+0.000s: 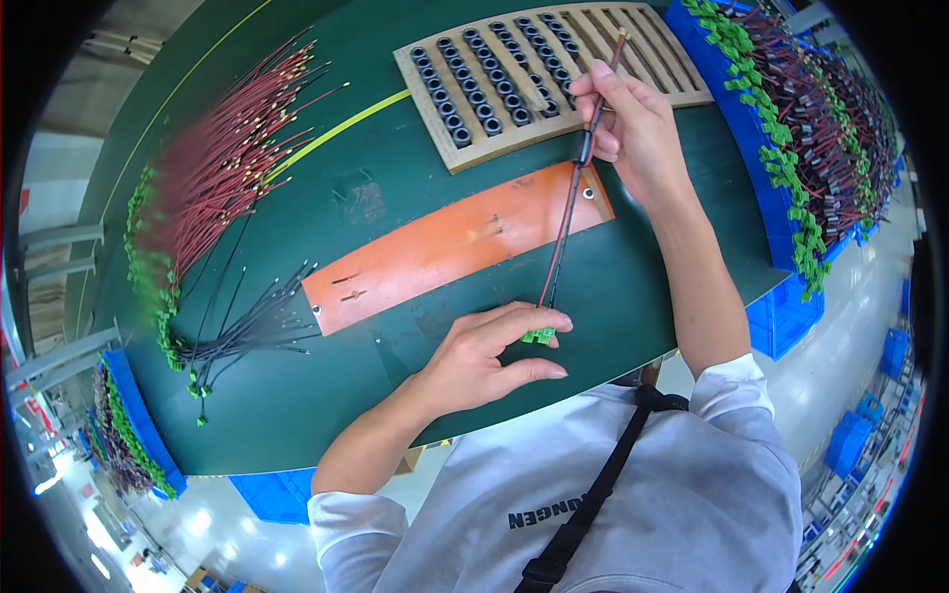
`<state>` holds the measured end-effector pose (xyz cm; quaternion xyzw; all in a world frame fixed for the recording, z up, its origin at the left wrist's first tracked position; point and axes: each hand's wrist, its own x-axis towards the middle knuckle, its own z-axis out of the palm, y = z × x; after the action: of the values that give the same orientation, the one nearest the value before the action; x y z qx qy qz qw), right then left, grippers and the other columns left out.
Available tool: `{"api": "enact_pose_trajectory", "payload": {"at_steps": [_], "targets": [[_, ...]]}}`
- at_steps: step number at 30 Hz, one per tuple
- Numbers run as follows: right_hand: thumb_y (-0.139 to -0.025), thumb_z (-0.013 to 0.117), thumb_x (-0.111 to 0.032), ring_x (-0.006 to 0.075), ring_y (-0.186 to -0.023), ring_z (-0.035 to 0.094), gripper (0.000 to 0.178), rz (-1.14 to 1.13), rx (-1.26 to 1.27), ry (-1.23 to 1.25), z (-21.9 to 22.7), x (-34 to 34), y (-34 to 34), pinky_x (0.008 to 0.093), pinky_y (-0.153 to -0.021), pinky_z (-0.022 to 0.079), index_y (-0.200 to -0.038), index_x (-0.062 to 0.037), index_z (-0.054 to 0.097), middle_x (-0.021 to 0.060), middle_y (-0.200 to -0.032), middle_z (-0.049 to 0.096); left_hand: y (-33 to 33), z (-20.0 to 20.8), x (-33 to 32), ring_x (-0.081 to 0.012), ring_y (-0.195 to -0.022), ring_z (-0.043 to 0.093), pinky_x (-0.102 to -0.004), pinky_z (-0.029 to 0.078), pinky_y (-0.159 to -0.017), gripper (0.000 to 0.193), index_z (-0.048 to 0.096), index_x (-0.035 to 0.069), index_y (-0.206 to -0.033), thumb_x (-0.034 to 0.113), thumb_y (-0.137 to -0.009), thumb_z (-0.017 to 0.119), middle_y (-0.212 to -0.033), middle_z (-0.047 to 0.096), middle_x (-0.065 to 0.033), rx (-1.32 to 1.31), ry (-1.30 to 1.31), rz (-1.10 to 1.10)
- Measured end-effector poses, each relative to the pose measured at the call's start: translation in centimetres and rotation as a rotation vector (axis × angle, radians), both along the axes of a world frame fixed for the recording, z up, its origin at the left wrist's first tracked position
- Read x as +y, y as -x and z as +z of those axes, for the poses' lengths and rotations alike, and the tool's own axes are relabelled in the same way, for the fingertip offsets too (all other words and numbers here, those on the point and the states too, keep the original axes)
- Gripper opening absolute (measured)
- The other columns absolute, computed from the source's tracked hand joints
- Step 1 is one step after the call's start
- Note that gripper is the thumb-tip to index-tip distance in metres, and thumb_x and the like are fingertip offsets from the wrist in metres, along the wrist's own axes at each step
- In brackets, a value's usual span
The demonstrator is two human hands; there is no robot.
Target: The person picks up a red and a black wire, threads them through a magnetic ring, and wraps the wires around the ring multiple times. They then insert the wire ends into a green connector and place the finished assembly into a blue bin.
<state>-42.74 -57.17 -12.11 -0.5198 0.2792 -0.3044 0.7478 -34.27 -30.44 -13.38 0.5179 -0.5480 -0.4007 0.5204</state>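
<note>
My left hand [494, 348] pinches a green connector [539, 336] near the table's front edge. A red and black wire pair [561, 242] runs from it up to my right hand [630, 124], whose fingers are closed round the wires near their far end. A black ring-shaped core [581, 148] sits on the wires just below those fingers. Beyond the right hand, a wooden tray [524, 136] holds rows of black cylindrical cores [458, 91]; its right-hand slots show no cores. An orange strip [425, 259] lies flat beneath the wire pair.
Red wires [242, 148] with green connectors spread over the green table [395, 395] at the left, with black wires [252, 321] nearer me. A blue bin [736, 128] of wired connectors stands at the right. Another blue bin [143, 425] is at the lower left.
</note>
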Motion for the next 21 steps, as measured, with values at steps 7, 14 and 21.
{"api": "enact_pose_trajectory", "payload": {"at_steps": [7, 14, 21], "targets": [[-0.108, 0.055, -0.032, 0.0053, -0.051, 0.046, 0.036, 0.034, 0.028, -0.012, -0.4, -0.25, 0.02, 0.0225, -0.046, 0.035, -0.1, 0.0015, 0.067, 0.0018, -0.077, 0.06, -0.17, -1.05, 0.08, -0.0206, -0.091, 0.073, -0.0323, 0.061, -0.082, 0.028, 0.074, 0.003, -0.114, -0.002, -0.087, 0.077, -0.105, 0.073, -0.009, 0.071, -0.037, -0.018], [-0.109, 0.055, -0.032, 0.0032, -0.048, 0.041, 0.035, 0.01, -0.005, -0.03, -0.65, -0.08, -0.17, 0.021, -0.044, 0.028, -0.1, -0.0006, 0.068, 0.0, -0.076, 0.061, 0.29, -0.86, 0.27, -0.02, -0.093, 0.074, -0.0319, 0.062, -0.084, 0.033, 0.077, 0.004, -0.113, -0.007, -0.081, 0.081, -0.103, 0.076, -0.0126, 0.056, 0.008, 0.091], [-0.108, 0.056, -0.031, 0.005, -0.049, 0.043, 0.037, 0.125, -0.011, -0.075, -0.55, 0.18, -0.18, 0.0227, -0.044, 0.032, -0.099, 0.002, 0.068, 0.002, -0.075, 0.06, 0.53, -0.33, 0.22, -0.0278, -0.101, 0.075, -0.0356, 0.06, -0.09, 0.028, 0.076, 0.0, -0.112, -0.004, -0.084, 0.078, -0.114, 0.076, -0.0136, -0.015, 0.016, -0.04]]}}
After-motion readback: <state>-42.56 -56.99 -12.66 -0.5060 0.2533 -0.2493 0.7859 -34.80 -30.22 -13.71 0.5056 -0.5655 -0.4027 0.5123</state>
